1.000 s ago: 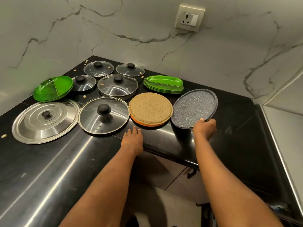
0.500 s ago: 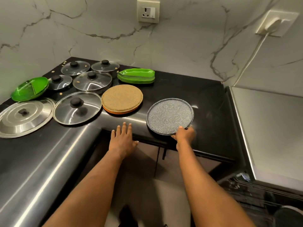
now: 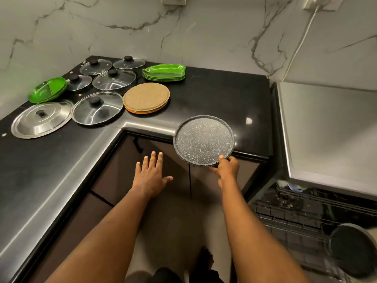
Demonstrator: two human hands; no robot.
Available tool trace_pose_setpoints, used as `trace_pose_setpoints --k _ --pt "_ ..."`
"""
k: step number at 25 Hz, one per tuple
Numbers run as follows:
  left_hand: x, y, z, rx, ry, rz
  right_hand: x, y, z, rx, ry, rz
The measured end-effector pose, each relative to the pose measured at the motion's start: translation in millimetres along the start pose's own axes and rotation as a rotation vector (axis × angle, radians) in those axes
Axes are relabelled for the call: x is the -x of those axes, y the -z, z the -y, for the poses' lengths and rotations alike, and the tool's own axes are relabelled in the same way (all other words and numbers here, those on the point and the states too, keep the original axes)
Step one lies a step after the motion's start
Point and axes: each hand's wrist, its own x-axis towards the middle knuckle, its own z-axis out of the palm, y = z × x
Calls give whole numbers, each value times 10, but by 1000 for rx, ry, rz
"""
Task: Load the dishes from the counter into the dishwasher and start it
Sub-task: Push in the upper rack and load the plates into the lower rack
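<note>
Now right hand (image 3: 227, 169) grips speckled plate (image 3: 204, 139); left hand (image 3: 150, 176) splayed, idle; dishwasher rack (image 3: 289, 221) holds dark pan (image 3: 350, 250)

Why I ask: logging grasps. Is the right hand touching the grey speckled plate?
Touching. The head view shows the right hand gripping the grey speckled plate at its near rim, thumb on top, fingers beneath.

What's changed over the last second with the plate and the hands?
The right hand kept its grip on the speckled grey plate and pulled it away from the brown plates, toward the person and rightward; it now overhangs the counter edge. The left hand came off the counter edge and hovers open. The lids and green plates stayed put.
</note>
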Motion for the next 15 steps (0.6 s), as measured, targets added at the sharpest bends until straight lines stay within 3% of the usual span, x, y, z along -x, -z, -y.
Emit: trace_pose_setpoints --k 8,15 --pt "896 -455 -64 10 -59 10 847 870 -419 -85 18 -28" --pt "1728 -1021 -372 -28 -126 171 1456 2008 -985 88 -12 -156"
